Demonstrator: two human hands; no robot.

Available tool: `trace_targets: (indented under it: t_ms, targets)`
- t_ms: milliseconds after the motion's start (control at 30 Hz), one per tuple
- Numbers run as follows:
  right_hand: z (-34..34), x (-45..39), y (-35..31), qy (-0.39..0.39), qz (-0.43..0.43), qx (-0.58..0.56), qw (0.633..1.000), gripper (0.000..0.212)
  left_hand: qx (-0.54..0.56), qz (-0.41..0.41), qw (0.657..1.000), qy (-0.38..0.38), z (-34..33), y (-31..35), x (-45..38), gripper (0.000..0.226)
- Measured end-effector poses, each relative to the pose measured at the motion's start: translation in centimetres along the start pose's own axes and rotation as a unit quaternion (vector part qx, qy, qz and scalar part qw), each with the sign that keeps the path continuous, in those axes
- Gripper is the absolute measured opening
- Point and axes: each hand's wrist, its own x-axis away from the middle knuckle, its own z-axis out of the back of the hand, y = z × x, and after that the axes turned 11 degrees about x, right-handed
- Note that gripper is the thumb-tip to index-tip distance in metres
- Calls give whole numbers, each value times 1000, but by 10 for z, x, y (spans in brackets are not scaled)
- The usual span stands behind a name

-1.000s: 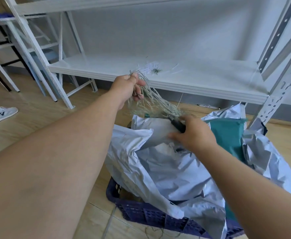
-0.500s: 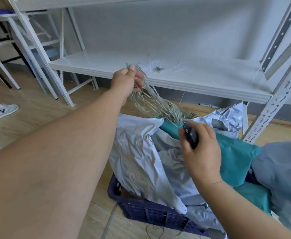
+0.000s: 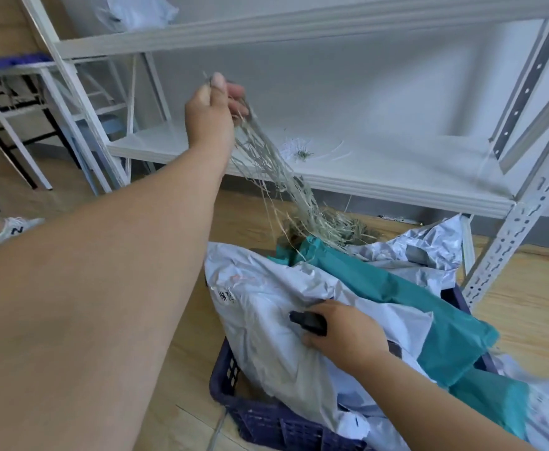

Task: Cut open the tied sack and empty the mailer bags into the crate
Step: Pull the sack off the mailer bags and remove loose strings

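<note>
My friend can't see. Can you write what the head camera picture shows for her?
A person's left hand lifts a bunch of frayed net strings above a dark blue crate piled with grey and green mailer bags. The right hand holds a small black cutter over the bags, with white metal shelves behind.

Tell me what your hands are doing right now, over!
Left hand gripping frayed sack strands, lifted high. Right hand holding black cutter. Mailer bags heaped in purple crate. Nothing blocking.
</note>
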Motion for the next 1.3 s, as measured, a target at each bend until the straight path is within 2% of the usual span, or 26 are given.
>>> trace_targets:
  t_ms: [67, 133, 200, 233, 300, 367, 433, 467, 533, 600, 667, 733, 800, 833, 933, 967, 1000, 1067, 1100, 1133, 1233, 1300]
  targets:
    - [6, 2, -5, 32, -9, -56, 998, 33, -4, 13, 999, -36, -6, 10, 0, 37]
    - [17, 0, -14, 125, -48, -150, 980, 23, 16, 30, 998, -57, -11, 19, 1, 36]
    - [36, -14, -22, 220, -114, -253, 935, 13, 26, 38, 996, -78, -16, 27, 2, 37]
    - [48, -26, -25, 242, -141, -303, 911, 16, 30, 38, 995, -88, -18, 31, 2, 37]
    - [73, -51, -30, 242, -171, -384, 875, 45, 45, 33, 993, -103, -21, 39, 4, 38]
    - [95, -78, -33, 210, -179, -436, 857, 76, 58, 15, 993, -103, -23, 47, 3, 39]
    - [109, -100, -36, 162, -188, -450, 858, 93, 73, 3, 992, -102, -21, 55, 0, 40]
    - [113, -109, -36, 133, -192, -459, 857, 95, 82, 2, 991, -106, -20, 58, 0, 41]
    - [119, -124, -37, 73, -191, -494, 845, 81, 100, 3, 987, -122, -17, 63, -3, 40]
    - [126, -136, -35, 39, -198, -509, 837, 49, 111, 0, 986, -126, -10, 64, -4, 40]
    - [135, -145, -37, 51, -209, -520, 827, 33, 99, -11, 988, -114, 3, 60, -8, 35]
    - [152, -152, -45, 85, -176, -539, 819, 25, -26, -10, 991, -131, 19, 47, -13, 29]
    - [176, -156, -60, 96, -123, -530, 834, 16, -214, 36, 959, -183, 34, 26, -13, 47]
    - [188, -157, -70, 96, -91, -523, 842, 12, -270, 68, 935, -217, 38, 13, -9, 60]
    - [224, -157, -102, 74, 7, -500, 863, 17, -344, 137, 885, -281, 39, -15, 9, 105]
    - [232, -156, -112, 49, 42, -498, 865, 19, -352, 149, 884, -268, 36, -22, 13, 107]
    - [237, -154, -120, 20, 73, -494, 866, 21, -351, 147, 893, -240, 32, -28, 15, 99]
    - [237, -151, -131, -9, 105, -481, 871, 18, -337, 121, 922, -148, 28, -33, 11, 51]
    - [234, -150, -134, 3, 100, -473, 875, 12, -325, 124, 932, -102, 29, -33, 6, 32]
    - [230, -150, -133, 28, 86, -469, 879, 7, -289, 145, 944, -62, 32, -33, -1, 24]
    - [209, -157, -111, 121, -1, -464, 878, 49, -86, 267, 959, 30, 53, -33, -21, 18]
    - [185, -160, -91, 152, -87, -385, 906, 53, -22, 284, 955, 80, 67, -30, -22, 11]
